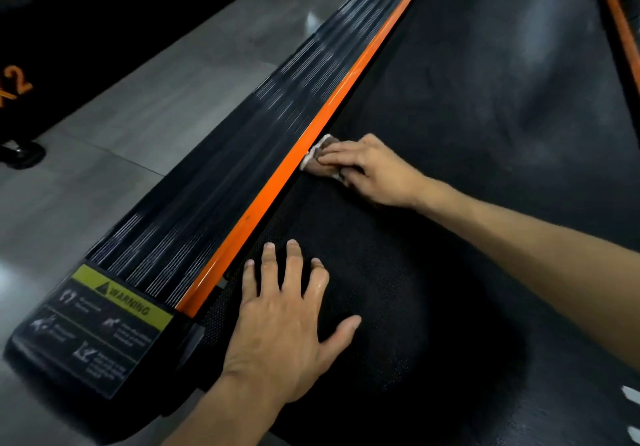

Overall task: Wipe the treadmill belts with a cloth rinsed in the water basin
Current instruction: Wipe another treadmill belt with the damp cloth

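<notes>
Cloth (320, 154) bunched under the right hand (372, 172), pressed on the belt (467, 99) where it meets the orange side strip (277, 182). The fingers lie nearly straight over the wad; whether the thumb pinches it cannot be told. The left hand (284, 321) rests spread flat on the belt nearer the end. Soft, light and probably damp, the cloth should slide best under a flat palm. No basin is in view.

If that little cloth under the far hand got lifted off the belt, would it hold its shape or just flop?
Probably flop: the cloth lies bunched and creased under the right hand. It looks thin, so likely light. Pushed along the belt, it would likely bunch, not roll.
</notes>
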A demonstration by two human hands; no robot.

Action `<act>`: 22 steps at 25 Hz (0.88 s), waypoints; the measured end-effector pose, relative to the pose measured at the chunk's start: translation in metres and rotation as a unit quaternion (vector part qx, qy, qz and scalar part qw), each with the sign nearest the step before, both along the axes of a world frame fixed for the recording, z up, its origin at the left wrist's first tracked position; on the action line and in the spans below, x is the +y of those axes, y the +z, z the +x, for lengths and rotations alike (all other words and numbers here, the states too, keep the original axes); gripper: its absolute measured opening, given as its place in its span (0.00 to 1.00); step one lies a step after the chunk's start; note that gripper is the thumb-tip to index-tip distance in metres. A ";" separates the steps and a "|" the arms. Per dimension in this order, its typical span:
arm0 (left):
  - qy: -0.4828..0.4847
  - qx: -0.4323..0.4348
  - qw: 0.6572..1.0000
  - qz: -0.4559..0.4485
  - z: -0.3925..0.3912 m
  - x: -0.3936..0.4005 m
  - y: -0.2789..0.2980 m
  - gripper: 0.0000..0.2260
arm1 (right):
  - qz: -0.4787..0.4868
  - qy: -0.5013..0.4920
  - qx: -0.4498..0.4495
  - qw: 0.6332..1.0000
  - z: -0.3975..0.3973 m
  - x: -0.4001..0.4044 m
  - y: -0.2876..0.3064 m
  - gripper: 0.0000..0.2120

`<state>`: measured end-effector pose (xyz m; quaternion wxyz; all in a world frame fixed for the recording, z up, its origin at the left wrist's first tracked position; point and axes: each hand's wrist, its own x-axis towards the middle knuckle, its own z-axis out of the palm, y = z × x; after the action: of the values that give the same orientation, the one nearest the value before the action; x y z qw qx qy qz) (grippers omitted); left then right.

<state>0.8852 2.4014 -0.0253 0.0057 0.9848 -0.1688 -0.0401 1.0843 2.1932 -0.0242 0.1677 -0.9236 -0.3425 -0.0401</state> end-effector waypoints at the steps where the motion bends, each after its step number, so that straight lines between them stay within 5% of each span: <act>1: -0.001 -0.001 1.000 -0.001 0.000 0.000 0.000 0.35 | 0.003 0.024 -0.034 0.999 0.008 -0.012 0.001 0.20; 3: -0.006 -0.003 1.000 0.000 0.000 -0.001 -0.001 0.35 | 0.042 -0.097 -0.068 0.992 0.037 -0.050 0.004 0.23; 5: -0.009 -0.008 1.000 0.000 0.002 0.002 -0.003 0.35 | 0.035 -0.351 -0.029 0.935 0.056 -0.082 0.006 0.23; 7: -0.013 -0.012 1.000 -0.001 0.004 0.001 -0.005 0.35 | 0.025 -0.476 0.046 0.878 0.064 -0.086 -0.004 0.25; 9: -0.016 -0.015 1.000 0.001 0.003 0.000 -0.005 0.35 | 0.034 -0.416 0.056 0.907 0.049 -0.061 -0.012 0.29; 12: -0.007 -0.007 1.000 -0.001 0.002 0.000 -0.003 0.35 | 0.049 -0.197 -0.002 0.979 -0.019 -0.018 -0.001 0.27; 16: -0.007 0.009 1.000 0.013 0.001 0.001 0.001 0.35 | 0.014 -0.001 0.011 1.000 -0.131 0.002 -0.003 0.22; 19: 0.000 0.016 1.000 0.021 0.000 0.001 0.002 0.37 | -0.024 -0.088 -0.093 0.992 -0.098 -0.056 -0.008 0.25; 22: 0.011 0.019 1.000 0.014 -0.002 0.002 0.008 0.38 | 0.014 -0.408 -0.062 0.911 -0.068 -0.113 0.005 0.28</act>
<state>0.8835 2.4036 -0.0170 -0.0041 0.9857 -0.1573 -0.0612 1.0166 2.0806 -0.0189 0.1279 -0.9761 0.0551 -0.1665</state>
